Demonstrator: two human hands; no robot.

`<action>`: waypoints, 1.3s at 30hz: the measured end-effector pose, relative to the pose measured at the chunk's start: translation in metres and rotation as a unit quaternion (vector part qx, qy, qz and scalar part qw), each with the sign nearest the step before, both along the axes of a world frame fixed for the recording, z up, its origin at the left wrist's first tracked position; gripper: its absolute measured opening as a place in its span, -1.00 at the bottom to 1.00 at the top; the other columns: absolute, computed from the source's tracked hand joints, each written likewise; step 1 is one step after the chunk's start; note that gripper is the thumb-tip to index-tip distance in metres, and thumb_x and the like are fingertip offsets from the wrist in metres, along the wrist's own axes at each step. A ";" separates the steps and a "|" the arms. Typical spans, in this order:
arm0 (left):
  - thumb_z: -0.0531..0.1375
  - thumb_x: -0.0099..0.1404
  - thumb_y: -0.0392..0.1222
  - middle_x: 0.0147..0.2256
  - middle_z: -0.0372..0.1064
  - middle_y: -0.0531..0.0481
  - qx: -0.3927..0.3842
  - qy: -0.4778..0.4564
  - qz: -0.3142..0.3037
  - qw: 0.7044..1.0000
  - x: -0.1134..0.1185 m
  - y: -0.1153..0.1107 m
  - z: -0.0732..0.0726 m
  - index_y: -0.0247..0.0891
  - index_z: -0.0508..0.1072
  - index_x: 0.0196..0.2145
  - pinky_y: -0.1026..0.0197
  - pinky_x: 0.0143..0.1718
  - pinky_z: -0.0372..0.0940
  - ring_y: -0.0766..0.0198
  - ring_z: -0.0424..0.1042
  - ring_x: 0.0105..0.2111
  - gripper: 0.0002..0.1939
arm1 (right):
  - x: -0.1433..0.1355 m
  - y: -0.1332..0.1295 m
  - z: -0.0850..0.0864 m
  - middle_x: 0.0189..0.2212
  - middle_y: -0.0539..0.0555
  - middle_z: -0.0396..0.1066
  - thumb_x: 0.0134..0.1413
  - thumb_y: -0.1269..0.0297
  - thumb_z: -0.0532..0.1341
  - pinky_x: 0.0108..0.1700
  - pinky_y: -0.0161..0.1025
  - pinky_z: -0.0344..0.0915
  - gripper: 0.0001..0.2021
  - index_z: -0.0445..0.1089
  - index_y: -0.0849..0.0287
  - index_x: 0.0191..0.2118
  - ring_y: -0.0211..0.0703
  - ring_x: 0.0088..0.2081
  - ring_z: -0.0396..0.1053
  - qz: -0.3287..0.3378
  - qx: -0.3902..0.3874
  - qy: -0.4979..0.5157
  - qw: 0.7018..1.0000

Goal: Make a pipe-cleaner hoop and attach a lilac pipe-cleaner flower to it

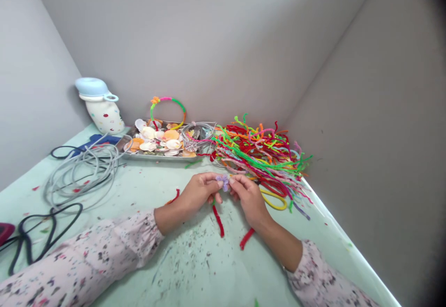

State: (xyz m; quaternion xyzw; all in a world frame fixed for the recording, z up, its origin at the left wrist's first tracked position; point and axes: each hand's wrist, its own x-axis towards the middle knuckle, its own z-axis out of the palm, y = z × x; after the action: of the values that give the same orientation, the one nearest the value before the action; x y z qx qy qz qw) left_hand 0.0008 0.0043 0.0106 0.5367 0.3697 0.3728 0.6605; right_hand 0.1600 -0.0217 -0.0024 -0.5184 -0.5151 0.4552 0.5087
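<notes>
Between my two hands is a small purple pipe-cleaner flower [223, 182], pinched from both sides. My left hand [204, 190] closes its thumb and forefinger on the flower's left edge. From the other side, my right hand [248, 196] grips it with thumb and fingertips. A red pipe cleaner [218, 221] with a bit of green at its top hangs or lies just below my left fingers; I cannot tell whether it joins the flower. Another red piece [247, 239] lies partly under my right wrist, and a red tip [177, 195] shows behind my left wrist.
A big pile of coloured pipe cleaners [258, 153] lies behind my right hand, with yellow-handled scissors [278, 201] by it. A metal tray [156, 157] holds shells and a pipe-cleaner ring [184, 107]. At left are a grey cable coil [83, 177], a black cord [52, 228] and a bottle [104, 115].
</notes>
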 end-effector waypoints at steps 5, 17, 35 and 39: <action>0.23 0.17 -0.07 -0.52 0.42 0.00 -0.042 -0.063 -0.013 0.997 -0.001 0.003 -0.004 -0.32 0.51 -0.25 0.37 -0.67 0.04 0.39 0.37 -0.64 -0.72 | 0.000 0.002 -0.002 -0.52 -0.02 0.33 0.09 0.05 0.14 -0.51 -0.34 0.15 -0.73 0.39 0.17 -0.34 -0.29 -0.53 0.20 -0.001 0.007 0.032 0.999; 0.27 0.15 -0.11 -0.38 0.45 -0.02 -0.037 -0.068 -0.013 0.997 -0.002 0.004 -0.005 -0.35 0.46 -0.32 0.41 -0.65 0.03 0.51 0.29 -0.65 -0.76 | -0.002 0.000 0.003 -0.14 0.05 0.42 0.01 0.24 0.17 -0.38 -0.28 0.28 -0.73 0.49 0.07 -0.14 -0.24 -0.38 0.32 0.026 0.035 -0.020 0.999; 0.30 0.09 -0.33 -0.54 0.36 0.03 -0.174 -0.225 -0.104 0.953 -0.006 0.007 0.002 -0.44 0.46 -0.45 0.48 -0.68 0.07 0.57 0.16 -0.69 -0.90 | 0.002 0.002 0.000 -0.50 -0.05 0.30 0.11 0.07 0.20 -0.47 -0.38 0.16 -0.74 0.37 0.18 -0.36 -0.35 -0.50 0.26 0.162 -0.044 0.110 0.980; 0.30 0.07 -0.37 -0.55 0.32 0.04 -0.196 -0.251 -0.115 0.941 -0.008 0.008 0.005 -0.44 0.44 -0.48 0.49 -0.67 0.12 0.56 0.17 -0.69 -0.91 | 0.002 0.002 -0.002 -0.49 -0.04 0.33 0.10 0.06 0.22 -0.49 -0.39 0.16 -0.74 0.38 0.20 -0.36 -0.37 -0.51 0.27 0.152 -0.047 0.147 0.976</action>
State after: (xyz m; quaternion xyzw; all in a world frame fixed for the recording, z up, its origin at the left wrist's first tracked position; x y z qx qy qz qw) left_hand -0.0071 0.0122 0.0159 0.3247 0.1935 0.3371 0.8623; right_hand 0.1619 -0.0199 -0.0039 -0.3850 -0.4850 0.6222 0.4789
